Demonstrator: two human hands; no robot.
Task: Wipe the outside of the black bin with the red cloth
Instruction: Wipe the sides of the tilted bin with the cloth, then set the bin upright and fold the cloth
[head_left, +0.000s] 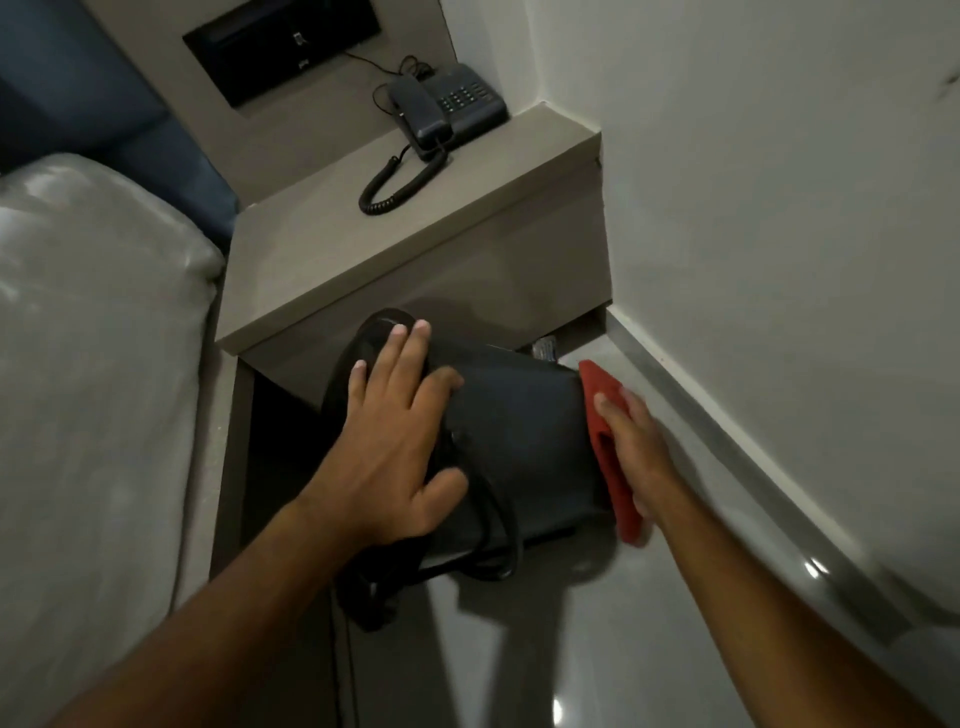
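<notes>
The black bin (524, 441) lies tipped on its side on the floor, its open rim toward the left and its base toward the right. My left hand (395, 441) rests spread over the rim end and steadies it, fingers draped across the upper wall. My right hand (636, 447) presses the red cloth (608, 457) flat against the bin's base. The cloth covers most of that base. A black liner or strap hangs loose from the rim at the lower left.
A grey bedside table (363, 270) stands just behind the bin, with a black corded phone (447, 111) on top. A bed (93, 364) runs along the left. The white wall (779, 234) and its skirting close off the right. Glossy grey floor (597, 649) lies in front.
</notes>
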